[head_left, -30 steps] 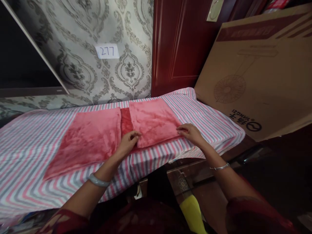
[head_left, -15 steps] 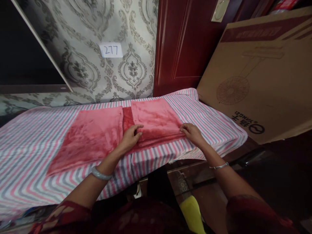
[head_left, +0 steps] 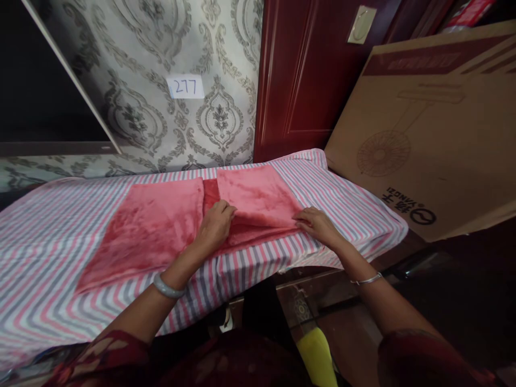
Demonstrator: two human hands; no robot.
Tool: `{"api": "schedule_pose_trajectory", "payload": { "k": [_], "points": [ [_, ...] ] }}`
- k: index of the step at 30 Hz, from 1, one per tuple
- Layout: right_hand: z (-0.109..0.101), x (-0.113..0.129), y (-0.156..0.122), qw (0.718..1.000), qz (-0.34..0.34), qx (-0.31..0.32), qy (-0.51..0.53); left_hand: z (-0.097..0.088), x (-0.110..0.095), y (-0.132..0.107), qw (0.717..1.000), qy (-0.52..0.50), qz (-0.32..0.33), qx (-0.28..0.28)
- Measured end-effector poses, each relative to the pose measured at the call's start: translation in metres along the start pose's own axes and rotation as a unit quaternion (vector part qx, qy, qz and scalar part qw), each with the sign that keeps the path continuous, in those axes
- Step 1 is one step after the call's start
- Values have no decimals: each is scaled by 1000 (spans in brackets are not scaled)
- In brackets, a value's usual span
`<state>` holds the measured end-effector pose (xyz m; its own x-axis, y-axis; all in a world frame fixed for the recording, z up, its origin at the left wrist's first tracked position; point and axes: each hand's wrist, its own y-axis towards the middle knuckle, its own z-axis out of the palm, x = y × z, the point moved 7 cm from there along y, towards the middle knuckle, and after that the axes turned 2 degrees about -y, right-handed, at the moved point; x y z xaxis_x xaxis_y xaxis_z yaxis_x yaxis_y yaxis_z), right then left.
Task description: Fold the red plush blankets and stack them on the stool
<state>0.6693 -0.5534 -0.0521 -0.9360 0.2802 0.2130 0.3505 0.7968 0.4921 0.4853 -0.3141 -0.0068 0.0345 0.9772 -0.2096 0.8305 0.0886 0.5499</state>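
A pink plush blanket (head_left: 161, 226) lies partly folded on a striped cloth, its two side panels turned inward with a darker red strip between them. My left hand (head_left: 215, 223) pinches the near left corner of the right panel, lifting that edge slightly off the layer beneath. At the panel's near right corner, my right hand (head_left: 316, 223) grips the same edge between thumb and fingers. The raised edge sags a little between both hands. A bangle circles each wrist.
The striped cloth (head_left: 44, 258) covers a long table against a patterned wall (head_left: 141, 107) with a paper marked 277 (head_left: 186, 86). A dark screen (head_left: 40, 80) hangs at left. A red door (head_left: 298, 80) and large cardboard box (head_left: 443, 129) stand at right.
My left hand has closed from a loose, spread pinch onto the right panel's corner. The panel's near edge has risen slightly; my right hand stays at its corner.
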Motion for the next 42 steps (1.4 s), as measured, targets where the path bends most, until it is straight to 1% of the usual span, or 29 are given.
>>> {"api": "schedule_pose_trajectory", "payload": {
  "k": [2, 5, 7, 9, 11, 13, 15, 19, 24, 26, 28, 30, 32, 34, 36, 38, 40, 42],
  "points": [
    [0, 1, 2, 1000, 6, -4, -21, 0, 0, 1, 1000, -4, 12, -1],
    [-4, 2, 3, 994, 36, -55, -84, -1, -2, -1, 999, 16, 30, -22],
    [-3, 5, 1, 987, 45, -81, -130, 3, -5, -7, 998, 32, 49, -26],
    [3, 6, -4, 983, 41, -75, -165, 11, -10, -17, 996, 38, 79, -10],
    [10, 6, -10, 981, 32, -57, -182, 21, -15, -28, 992, 30, 119, 18],
    [13, 4, -15, 980, 31, -49, -188, 28, -18, -36, 989, 20, 145, 37],
    [14, 1, -17, 981, 38, -49, -184, 31, -18, -40, 987, 24, 151, 37],
    [13, 0, -18, 984, 48, -53, -163, 27, -18, -40, 988, 32, 150, 13],
    [15, 3, -19, 983, 45, -56, -171, 30, -22, -48, 985, 43, 161, 39],
    [15, 3, -22, 984, 45, -56, -163, 30, -23, -51, 985, 46, 163, 40],
    [12, 4, -26, 986, 42, -54, -151, 30, -23, -52, 985, 42, 161, 39],
    [5, 9, -27, 988, 39, -56, -138, 30, -24, -54, 987, 32, 155, 38],
    [-7, 20, -24, 988, 38, -80, -130, 29, -25, -56, 988, 24, 147, 41],
    [-16, 39, -11, 986, 37, -112, -117, 30, -26, -59, 989, 22, 138, 43],
    [-14, 67, 10, 989, 16, -113, -93, 31, -28, -63, 991, 22, 123, 47],
    [3, 100, 35, 995, -17, -71, -68, 30, -29, -67, 994, 15, 102, 46],
    [30, 128, 55, 998, -37, -10, -55, 26, -27, -71, 996, -14, 80, 42],
    [60, 146, 65, 996, -43, 58, -46, 19, -24, -72, 994, -75, 62, 55]
  ]
}}
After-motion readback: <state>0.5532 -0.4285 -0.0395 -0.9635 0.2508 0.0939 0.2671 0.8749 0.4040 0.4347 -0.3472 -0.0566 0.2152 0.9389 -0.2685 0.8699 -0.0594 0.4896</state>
